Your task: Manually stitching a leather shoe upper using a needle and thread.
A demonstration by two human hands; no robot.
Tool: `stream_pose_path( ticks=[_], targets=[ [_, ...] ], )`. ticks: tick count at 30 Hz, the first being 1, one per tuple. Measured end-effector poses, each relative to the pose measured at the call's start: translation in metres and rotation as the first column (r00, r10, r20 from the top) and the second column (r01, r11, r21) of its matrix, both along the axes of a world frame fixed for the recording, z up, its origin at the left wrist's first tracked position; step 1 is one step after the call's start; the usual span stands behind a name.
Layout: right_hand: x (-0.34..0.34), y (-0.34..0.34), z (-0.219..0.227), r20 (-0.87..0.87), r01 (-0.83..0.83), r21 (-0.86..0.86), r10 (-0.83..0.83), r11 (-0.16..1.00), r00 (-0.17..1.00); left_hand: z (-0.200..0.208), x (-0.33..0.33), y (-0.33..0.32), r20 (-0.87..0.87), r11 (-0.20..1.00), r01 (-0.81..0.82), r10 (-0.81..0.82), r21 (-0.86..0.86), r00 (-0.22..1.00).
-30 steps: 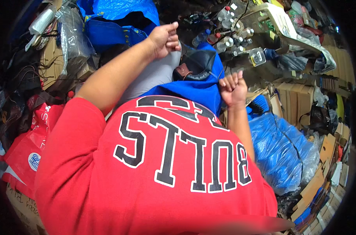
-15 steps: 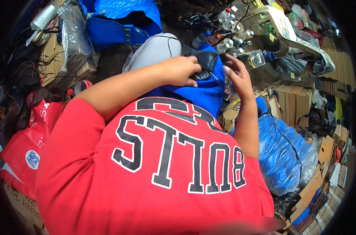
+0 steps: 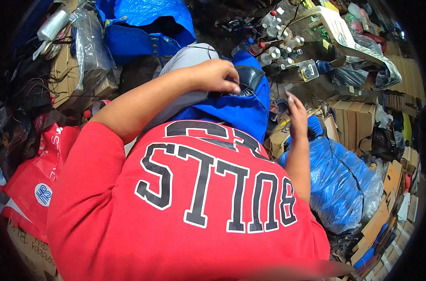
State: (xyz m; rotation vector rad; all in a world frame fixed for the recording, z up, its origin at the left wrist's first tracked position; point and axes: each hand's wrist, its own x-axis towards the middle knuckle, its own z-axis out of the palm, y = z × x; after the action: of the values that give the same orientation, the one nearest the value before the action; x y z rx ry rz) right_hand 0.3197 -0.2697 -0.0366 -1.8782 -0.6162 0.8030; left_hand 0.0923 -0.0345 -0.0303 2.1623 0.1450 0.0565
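Note:
A black leather shoe [image 3: 250, 77], partly hidden, lies on the blue cloth [image 3: 256, 105] over my lap, and a row of pale stitches or ridges shows along its near edge. My left hand [image 3: 219, 77] has its fingers curled at the shoe's left edge, thumb and forefinger close together. A thin dark thread runs from the shoe toward the right. Out to the right, apart from the shoe, my right hand [image 3: 298, 114] is raised with fingers bunched; whatever it pinches is too small to make out. My grey-covered knee [image 3: 194, 55] rises beyond the left forearm.
A blue bag [image 3: 142, 40] gapes open at the far left. Several plastic bottles [image 3: 281, 54] stand beyond the shoe. To the right are a blue plastic-wrapped bundle [image 3: 337, 187], cardboard boxes [image 3: 351, 122] and a pale plastic chair part [image 3: 344, 40]. A red bag [image 3: 30, 182] lies at left.
My right hand has moved from beside the shoe outward to the right and nearer me. The left hand has shifted slightly up but stays at the shoe.

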Motion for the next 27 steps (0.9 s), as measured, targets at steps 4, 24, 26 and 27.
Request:
stream_pose_path(
  ticks=[4,24,26,27],
  targets=[
    [0.045,-0.101,-0.004,0.206,-0.081,-0.853,0.474,0.516,0.856,0.004,0.023,0.005,0.162,0.988,-0.148,0.137,0.055,0.977],
    [-0.061,0.027,0.072,0.24,-0.623,-0.273,0.679,0.733,0.694,-0.033,0.071,-0.006,0.0,0.989,-0.097,0.098,-0.111,0.995],
    [-0.06,0.01,0.081,0.097,-0.418,-0.103,0.428,0.902,0.899,-0.019,0.073,-0.006,-0.074,0.986,-0.077,0.066,-0.151,0.995],
    [-0.057,0.009,0.078,0.159,-0.41,-0.094,0.42,0.907,0.893,-0.011,0.072,-0.005,-0.086,0.982,-0.038,0.023,-0.186,0.996]
  ],
)
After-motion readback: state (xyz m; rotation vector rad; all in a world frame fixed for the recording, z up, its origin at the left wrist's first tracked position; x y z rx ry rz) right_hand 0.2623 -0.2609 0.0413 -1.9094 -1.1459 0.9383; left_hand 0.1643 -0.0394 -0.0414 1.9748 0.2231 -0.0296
